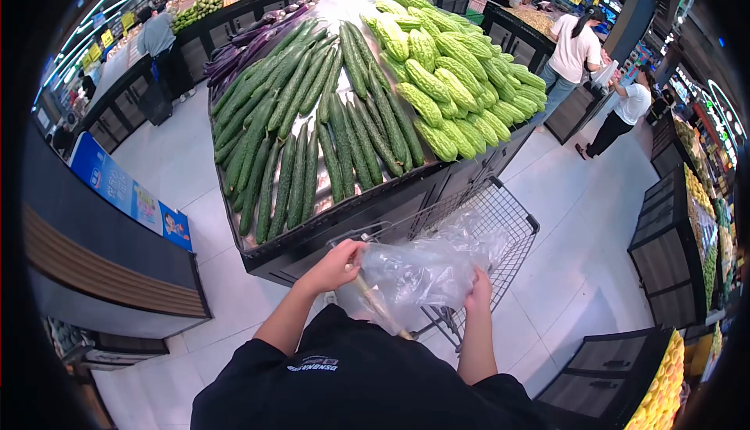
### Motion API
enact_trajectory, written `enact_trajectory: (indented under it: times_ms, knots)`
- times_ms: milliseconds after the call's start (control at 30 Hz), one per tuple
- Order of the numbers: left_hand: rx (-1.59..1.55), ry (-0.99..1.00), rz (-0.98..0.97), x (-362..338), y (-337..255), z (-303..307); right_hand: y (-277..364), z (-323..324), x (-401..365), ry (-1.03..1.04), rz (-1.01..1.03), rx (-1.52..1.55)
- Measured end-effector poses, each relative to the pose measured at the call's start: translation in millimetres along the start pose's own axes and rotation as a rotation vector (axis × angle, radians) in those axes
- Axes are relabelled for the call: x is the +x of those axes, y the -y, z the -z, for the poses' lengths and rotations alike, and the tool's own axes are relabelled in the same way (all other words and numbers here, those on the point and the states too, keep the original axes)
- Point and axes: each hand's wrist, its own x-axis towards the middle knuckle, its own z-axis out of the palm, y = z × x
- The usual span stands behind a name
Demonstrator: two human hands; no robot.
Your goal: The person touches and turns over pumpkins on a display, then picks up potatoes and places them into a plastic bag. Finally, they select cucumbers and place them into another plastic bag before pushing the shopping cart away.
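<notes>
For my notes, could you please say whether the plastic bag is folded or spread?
Spread, though crumpled: the plastic bag stretches between the left hand and right hand. I cannot make out its mouth.

Supermarket: heaped cucumbers (285,102), shopping cart (516,227)

Colourless plastic bag (414,270), dark-green cucumbers (295,184), lime-green bitter melons (461,90), purple eggplants (251,38), black shirt (344,391)
</notes>
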Motion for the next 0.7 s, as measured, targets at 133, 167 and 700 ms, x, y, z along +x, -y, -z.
enact_trajectory:
  times_ms: [133, 167, 700]
  knots:
    - [0.291, -0.029, 0.062, -5, 15, -2, 7, -40, -43, -0.256, 0.483, -0.991]
    - [0.204, -0.134, 0.118, -6, 20, -6, 3, -50, -56, -0.254, 0.772, -1.155]
    - [-0.331, -0.349, 0.352, -23, 28, 45, 4, -202, -139, 0.207, 1.204, -1.178]
